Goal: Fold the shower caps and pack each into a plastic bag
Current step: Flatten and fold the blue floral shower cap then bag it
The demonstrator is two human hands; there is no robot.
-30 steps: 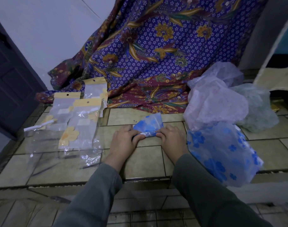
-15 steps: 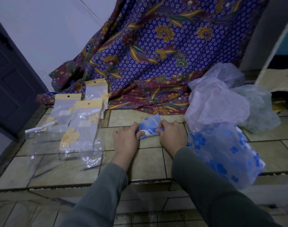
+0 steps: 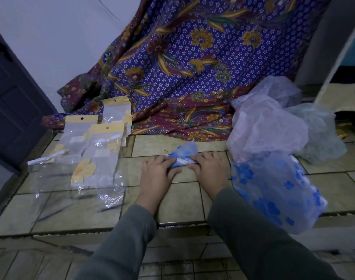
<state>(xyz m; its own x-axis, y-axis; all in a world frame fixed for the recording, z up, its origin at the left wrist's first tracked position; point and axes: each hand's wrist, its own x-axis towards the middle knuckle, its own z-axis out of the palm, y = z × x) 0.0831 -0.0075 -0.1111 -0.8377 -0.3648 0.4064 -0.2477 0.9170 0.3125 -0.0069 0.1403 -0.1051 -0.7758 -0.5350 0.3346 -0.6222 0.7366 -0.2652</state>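
Note:
A small folded blue-flowered shower cap (image 3: 184, 153) lies on the tiled floor between my hands. My left hand (image 3: 157, 174) holds its left end with curled fingers. My right hand (image 3: 210, 170) grips its right end, fingers curled over the fold. Only the cap's upper corner sticks out past my fingers. Clear plastic bags with yellow header cards (image 3: 98, 150) lie in a loose pile to the left. Unfolded caps sit at the right: a blue-flowered one (image 3: 273, 190), a pale pink one (image 3: 267, 128) and a greenish one (image 3: 322, 136).
A purple batik cloth (image 3: 192, 67) hangs down at the back and spreads onto the floor. A dark door (image 3: 13, 98) stands at the left. The raised tile step (image 3: 172, 225) has its edge just below my wrists.
Both hands have shifted slightly forward and closer together on the cap, rolling its near edge tighter. The visible part of the cap has shrunk.

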